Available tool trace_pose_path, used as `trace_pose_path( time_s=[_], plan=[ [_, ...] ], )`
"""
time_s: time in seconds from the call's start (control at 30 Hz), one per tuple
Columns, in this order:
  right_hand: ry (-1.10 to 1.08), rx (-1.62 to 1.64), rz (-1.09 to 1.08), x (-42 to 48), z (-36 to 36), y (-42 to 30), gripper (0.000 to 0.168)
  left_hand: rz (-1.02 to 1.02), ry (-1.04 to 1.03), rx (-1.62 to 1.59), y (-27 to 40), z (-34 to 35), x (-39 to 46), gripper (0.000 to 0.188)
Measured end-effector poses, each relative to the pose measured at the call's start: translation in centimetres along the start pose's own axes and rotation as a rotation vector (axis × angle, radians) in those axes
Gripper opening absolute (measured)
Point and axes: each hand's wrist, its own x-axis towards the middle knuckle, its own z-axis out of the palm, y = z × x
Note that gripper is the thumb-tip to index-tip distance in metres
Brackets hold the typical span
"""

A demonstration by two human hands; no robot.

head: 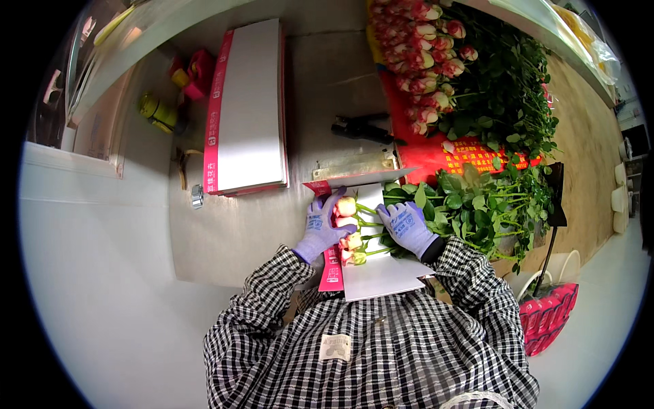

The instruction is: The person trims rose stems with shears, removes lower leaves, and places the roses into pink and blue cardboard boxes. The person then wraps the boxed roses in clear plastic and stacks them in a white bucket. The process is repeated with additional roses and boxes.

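Several pink-and-cream roses lie side by side on a white wrapping sheet with a pink edge, their heads to the left and leafy stems to the right. My left hand, in a purple-and-white glove, rests at the rose heads, with the thumb across them and the fingers at the sheet's pink edge. My right hand, gloved alike, lies over the stems with its fingers bent; whether it grips any is hidden. The sheet's far flap stands partly raised beyond the hands.
A stack of white sheets lies at the back left, near a yellow-green tape roll. A black hand tool is beyond the hands. A large pile of roses on a red printed sheet fills the back right.
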Motion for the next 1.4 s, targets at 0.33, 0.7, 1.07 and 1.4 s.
trace_pose_path(
  time_s=[0.33, 0.7, 1.07, 1.4],
  plan=[
    [0.31, 0.576, 0.442, 5.3, -23.4, 19.7, 0.029, -0.28, -0.274, -0.224, 2.0, -2.8, 0.2, 0.073],
    [0.174, -0.378, 0.641, 24.2, -19.4, 40.0, 0.036, -0.19, -0.153, -0.089, 1.9, -1.9, 0.0, 0.066],
    [0.662, -0.208, 0.273, 2.3, -24.6, 22.5, 0.043, -0.17, -0.124, -0.048, 1.9, -1.7, 0.2, 0.07],
    [-0.006, 0.055, -0.203, -2.4, -18.0, 2.0, 0.056, -0.211, 0.243, -0.142, -0.2, 3.6, 0.4, 0.046]
  ],
)
